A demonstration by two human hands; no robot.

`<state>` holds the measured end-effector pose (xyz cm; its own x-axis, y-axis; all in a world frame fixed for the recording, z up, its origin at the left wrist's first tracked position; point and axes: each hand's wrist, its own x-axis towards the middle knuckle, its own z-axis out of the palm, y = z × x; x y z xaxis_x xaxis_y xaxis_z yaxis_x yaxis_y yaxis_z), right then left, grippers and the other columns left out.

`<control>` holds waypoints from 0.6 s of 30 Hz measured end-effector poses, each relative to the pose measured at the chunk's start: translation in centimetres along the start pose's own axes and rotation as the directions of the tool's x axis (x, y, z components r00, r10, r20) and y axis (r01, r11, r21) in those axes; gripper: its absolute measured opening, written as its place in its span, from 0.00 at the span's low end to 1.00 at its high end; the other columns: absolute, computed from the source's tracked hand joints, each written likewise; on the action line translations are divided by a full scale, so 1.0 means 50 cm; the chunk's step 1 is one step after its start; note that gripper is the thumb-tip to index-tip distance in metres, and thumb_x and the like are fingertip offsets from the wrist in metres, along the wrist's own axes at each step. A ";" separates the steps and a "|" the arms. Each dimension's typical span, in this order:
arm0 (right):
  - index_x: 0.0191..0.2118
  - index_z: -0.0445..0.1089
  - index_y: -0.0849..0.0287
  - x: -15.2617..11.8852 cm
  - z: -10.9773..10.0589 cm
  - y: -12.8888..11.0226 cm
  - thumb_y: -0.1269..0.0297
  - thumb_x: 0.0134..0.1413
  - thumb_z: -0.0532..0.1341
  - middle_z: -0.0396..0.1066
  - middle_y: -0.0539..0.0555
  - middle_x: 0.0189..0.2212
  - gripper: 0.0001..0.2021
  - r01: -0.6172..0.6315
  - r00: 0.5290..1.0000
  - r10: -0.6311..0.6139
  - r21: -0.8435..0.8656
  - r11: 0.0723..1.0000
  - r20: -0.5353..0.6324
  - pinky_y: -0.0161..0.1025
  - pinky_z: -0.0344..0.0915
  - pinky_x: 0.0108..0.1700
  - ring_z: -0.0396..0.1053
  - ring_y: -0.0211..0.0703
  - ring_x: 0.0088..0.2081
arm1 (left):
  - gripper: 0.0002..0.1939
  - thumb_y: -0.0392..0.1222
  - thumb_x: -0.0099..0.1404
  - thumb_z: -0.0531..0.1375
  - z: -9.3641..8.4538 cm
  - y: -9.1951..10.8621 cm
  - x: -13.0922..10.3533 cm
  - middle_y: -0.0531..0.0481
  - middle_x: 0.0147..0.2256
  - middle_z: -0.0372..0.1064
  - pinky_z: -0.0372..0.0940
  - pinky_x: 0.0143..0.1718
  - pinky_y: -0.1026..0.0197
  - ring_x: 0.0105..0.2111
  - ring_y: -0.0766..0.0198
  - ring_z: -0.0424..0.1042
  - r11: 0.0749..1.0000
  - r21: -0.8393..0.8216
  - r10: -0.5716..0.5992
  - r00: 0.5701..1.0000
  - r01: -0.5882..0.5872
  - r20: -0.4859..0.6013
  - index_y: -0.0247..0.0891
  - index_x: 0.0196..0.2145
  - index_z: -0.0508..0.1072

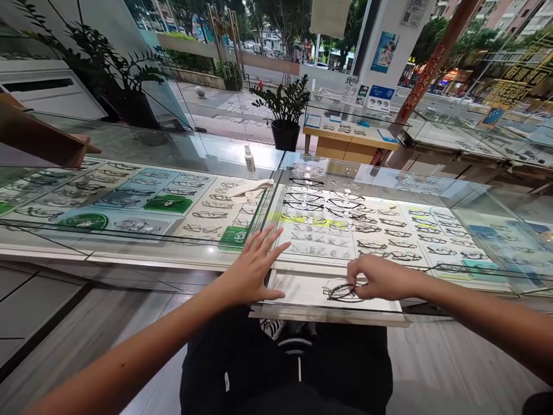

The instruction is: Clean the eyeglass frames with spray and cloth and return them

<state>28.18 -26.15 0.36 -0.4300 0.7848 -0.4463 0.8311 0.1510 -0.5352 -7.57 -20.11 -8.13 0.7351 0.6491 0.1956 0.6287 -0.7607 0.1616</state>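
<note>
Dark-rimmed glasses (341, 294) are low in an open white drawer (298, 283) at the front of the glass display case. My right hand (367, 278) is over the drawer's right part, thumb and fingers closed on these glasses. A clear frame shows just behind them. My left hand (258, 262) is spread, palm down, over the drawer's left edge, holding nothing. Beyond the drawer, rows of glasses (305, 197) lie on white trays in the case. A pale cloth (250, 187) and a small spray bottle (249, 158) are on the glass top.
More eyeglass trays (207, 214) fill the case on the left. A potted plant (285, 135) stands behind the counter, and a wooden display table (345, 141) is further back. At the upper left, a brown object (41, 135) rests on the counter.
</note>
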 end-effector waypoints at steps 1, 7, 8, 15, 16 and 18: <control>0.36 0.82 0.55 0.004 0.008 0.004 0.68 0.51 0.69 0.82 0.54 0.40 0.06 -0.021 1.000 0.021 -0.011 1.000 0.007 0.40 0.64 0.41 0.76 0.51 0.42 | 0.60 0.73 0.53 0.72 0.002 0.001 -0.004 0.36 0.80 0.41 0.40 0.77 0.27 0.79 0.29 0.38 1.000 0.002 0.000 1.000 0.000 0.004 0.46 0.75 0.61; 0.37 0.80 0.55 0.034 0.096 0.062 0.71 0.51 0.69 0.81 0.55 0.43 0.06 -0.077 0.997 0.077 0.004 0.997 -0.014 0.41 0.63 0.43 0.76 0.52 0.46 | 0.62 0.73 0.53 0.72 0.001 0.013 -0.032 0.40 0.80 0.38 0.41 0.77 0.29 0.79 0.31 0.39 0.995 0.024 0.092 0.996 -0.092 0.013 0.51 0.78 0.55; 0.37 0.80 0.55 0.045 0.117 0.078 0.72 0.52 0.68 0.81 0.55 0.43 0.07 -0.066 0.996 0.066 0.002 0.998 -0.052 0.41 0.64 0.44 0.76 0.52 0.46 | 0.61 0.73 0.55 0.71 0.000 0.008 -0.035 0.40 0.81 0.37 0.41 0.77 0.30 0.79 0.32 0.39 0.994 0.040 0.102 0.995 -0.102 0.002 0.51 0.78 0.55; 0.43 0.79 0.60 0.213 0.191 0.199 0.76 0.59 0.64 0.79 0.62 0.49 0.10 -0.049 0.908 -0.060 -0.248 0.967 -0.415 0.46 0.70 0.55 0.75 0.54 0.53 | 0.36 0.66 0.74 0.55 -0.029 -0.147 0.038 0.31 0.72 0.61 0.52 0.73 0.29 0.76 0.33 0.52 0.968 0.073 -0.221 0.951 0.242 -0.215 0.38 0.68 0.70; 0.42 0.79 0.60 0.242 0.187 0.213 0.77 0.58 0.65 0.79 0.61 0.49 0.09 -0.046 0.905 -0.070 -0.260 0.965 -0.419 0.47 0.70 0.57 0.75 0.54 0.54 | 0.33 0.64 0.75 0.54 -0.031 -0.167 0.053 0.31 0.68 0.66 0.56 0.71 0.32 0.72 0.35 0.59 0.963 0.035 -0.255 0.945 0.268 -0.206 0.36 0.64 0.73; 0.42 0.79 0.61 0.290 0.173 0.235 0.78 0.61 0.65 0.79 0.61 0.50 0.08 -0.061 0.889 -0.073 -0.274 0.960 -0.452 0.51 0.69 0.63 0.74 0.54 0.58 | 0.29 0.61 0.76 0.52 -0.031 -0.191 0.073 0.33 0.64 0.71 0.63 0.68 0.36 0.67 0.38 0.67 0.951 -0.038 -0.309 0.936 0.308 -0.169 0.36 0.58 0.77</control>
<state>28.64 -18.21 -18.61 -0.2832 0.9585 -0.0335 0.9204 0.2618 -0.2902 -11.26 -10.48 -7.44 0.4505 0.8422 0.2963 0.8143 -0.5237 0.2503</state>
